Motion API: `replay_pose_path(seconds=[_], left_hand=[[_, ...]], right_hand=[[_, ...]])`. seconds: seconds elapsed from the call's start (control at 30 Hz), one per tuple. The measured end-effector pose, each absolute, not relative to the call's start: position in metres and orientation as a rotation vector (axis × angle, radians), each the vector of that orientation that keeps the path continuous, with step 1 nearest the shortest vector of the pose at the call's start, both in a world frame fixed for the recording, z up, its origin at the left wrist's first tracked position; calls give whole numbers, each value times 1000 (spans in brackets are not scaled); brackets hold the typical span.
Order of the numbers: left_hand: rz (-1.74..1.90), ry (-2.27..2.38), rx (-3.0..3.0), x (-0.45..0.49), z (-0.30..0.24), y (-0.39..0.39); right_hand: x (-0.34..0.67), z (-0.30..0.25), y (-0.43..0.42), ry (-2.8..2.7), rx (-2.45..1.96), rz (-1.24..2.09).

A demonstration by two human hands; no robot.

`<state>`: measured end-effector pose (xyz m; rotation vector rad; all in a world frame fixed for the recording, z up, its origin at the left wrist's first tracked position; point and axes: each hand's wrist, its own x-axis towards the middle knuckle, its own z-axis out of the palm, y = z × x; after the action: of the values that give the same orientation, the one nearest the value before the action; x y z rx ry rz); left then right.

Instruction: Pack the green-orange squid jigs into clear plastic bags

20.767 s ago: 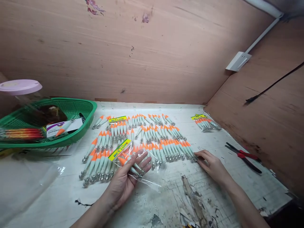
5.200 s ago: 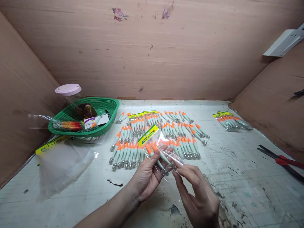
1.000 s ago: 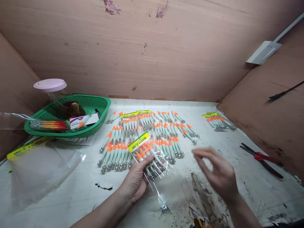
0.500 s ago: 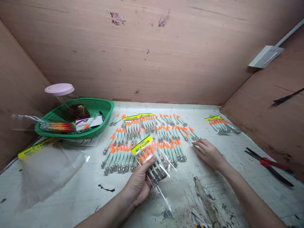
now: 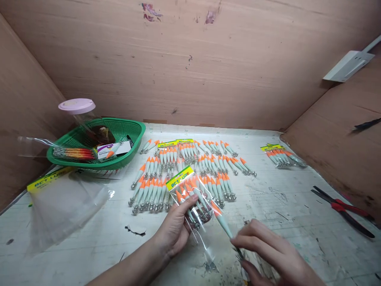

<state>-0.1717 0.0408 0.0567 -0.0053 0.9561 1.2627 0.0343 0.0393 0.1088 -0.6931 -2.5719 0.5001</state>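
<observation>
My left hand (image 5: 178, 222) grips a clear plastic bag (image 5: 180, 179) with a yellow-green "BCT LURE" header, and several lures show inside it. Between the fingers of my right hand (image 5: 270, 248) is a single squid lure (image 5: 222, 220), held near its hook end. Its orange tip points up and left, close to the bag's right side; whether they touch I cannot tell. Behind the bag, loose orange and pale squid lures (image 5: 150, 192) lie in rows on the table. Two packed bags (image 5: 168, 155) rest on top of those rows.
A green basket (image 5: 139, 135) at the left holds a jar with a pink lid (image 5: 77, 105) and red-orange lures (image 5: 76, 153). Flat bags (image 5: 68, 210) are fanned out before it. At the right lie packed lures (image 5: 276, 157) and red-handled pliers (image 5: 342, 208).
My right hand has picked a lure from the right end of the rows and brought it down and left beside the bag. My left hand keeps its hold on the bag.
</observation>
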Motion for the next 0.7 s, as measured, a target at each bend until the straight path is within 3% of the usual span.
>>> replay_pose_path(seconds=[0.27,0.7], left_hand=[[1287,939,-32,-172,61,39],[1238,934,73,-169,64,35]], right_hand=[[12,77,42,-2339,-679,71],[7,80,44,-2135,-839,268]])
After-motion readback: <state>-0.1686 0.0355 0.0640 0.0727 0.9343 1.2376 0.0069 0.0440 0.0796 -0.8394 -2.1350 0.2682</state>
